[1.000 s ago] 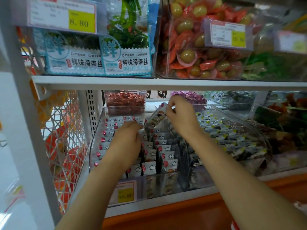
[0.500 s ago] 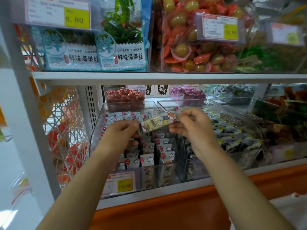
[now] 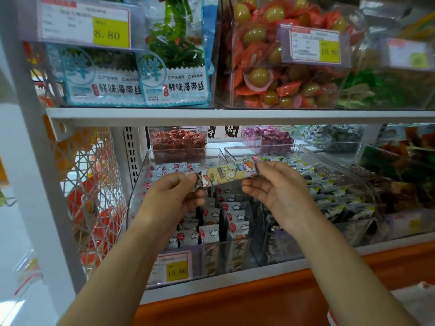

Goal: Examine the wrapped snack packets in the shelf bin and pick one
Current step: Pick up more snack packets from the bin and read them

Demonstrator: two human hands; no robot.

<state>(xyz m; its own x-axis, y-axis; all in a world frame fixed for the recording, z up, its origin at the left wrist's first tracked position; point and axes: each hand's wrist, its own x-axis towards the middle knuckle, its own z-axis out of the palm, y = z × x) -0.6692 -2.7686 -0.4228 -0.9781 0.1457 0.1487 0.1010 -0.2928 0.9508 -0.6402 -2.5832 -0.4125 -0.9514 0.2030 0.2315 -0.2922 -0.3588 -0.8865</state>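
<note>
Holding one item clear of the stock, both hands are raised in front of the lower shelf. The item is a long, narrow yellow snack packet with cartoon print [image 3: 227, 176], lying across the view with its right end higher than its left.

The left hand [image 3: 174, 198] pinches the crimped left end between thumb and forefinger, with the other fingers curled in below. The right hand [image 3: 277, 191] grasps the right end between thumb and fingertips, and its lower fingers lie loosely bent beneath the packet. Neither hand touches anything else.

The packet is in the air above the clear plastic shelf bin [image 3: 138, 196], apart from its contents. Inside the bin stand rows of small white wrapped packets with cloud print and red dots [image 3: 233, 208]. A yellow price label reading 15.80 [image 3: 176, 270] sits on the bin's near wall.

Just right of it is a second clear bin of dark and white packets [image 3: 329, 191]. Above runs a white shelf board [image 3: 235, 114] carrying blue seaweed pouches [image 3: 174, 85].
</note>
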